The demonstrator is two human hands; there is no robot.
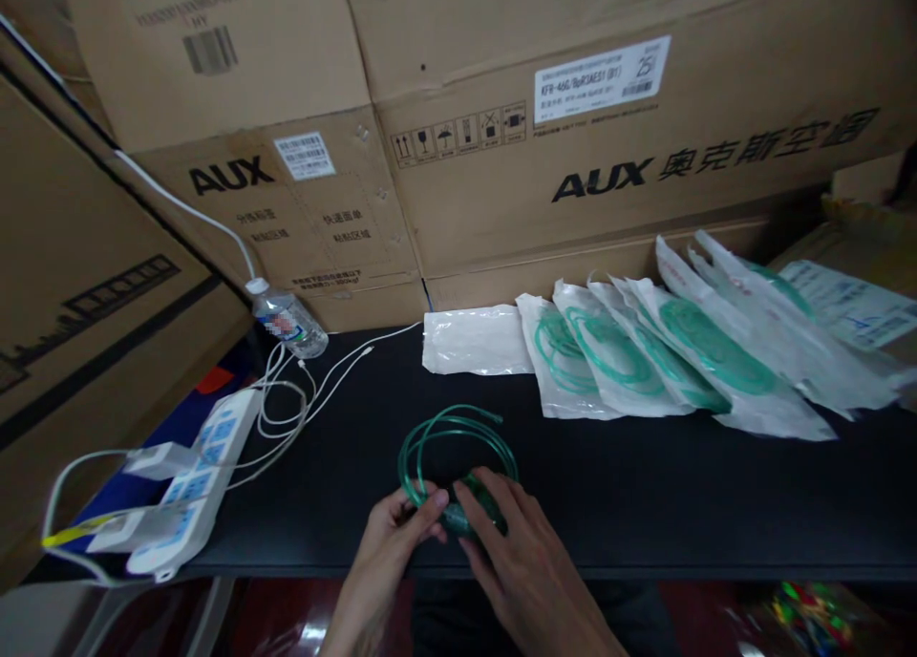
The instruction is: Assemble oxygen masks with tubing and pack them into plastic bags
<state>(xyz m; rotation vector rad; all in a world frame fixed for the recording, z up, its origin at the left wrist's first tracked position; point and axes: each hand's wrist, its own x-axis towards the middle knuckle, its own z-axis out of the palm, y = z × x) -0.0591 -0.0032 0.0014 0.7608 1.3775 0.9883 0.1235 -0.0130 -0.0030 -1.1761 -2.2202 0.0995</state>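
A coil of thin green plastic tubing (458, 432) stands up in a loop above the black tabletop near its front edge. My left hand (405, 523) pinches the lower left side of the coil between thumb and fingers. At the coil's base is a translucent green, rounded plastic piece (454, 519), partly covered by my fingers; its exact kind is hard to make out. My right hand (505, 528) curls over this piece from the right, with its fingers bent around it. One free tube end points right at the top of the coil.
Several white pouches (608, 351) with green tubing lie along the back right, beside a flat white packet (473, 340). At left are a power strip (207, 476), white cables (287, 418) and a plastic bottle (290, 323). Large cardboard boxes (487, 218) wall the back.
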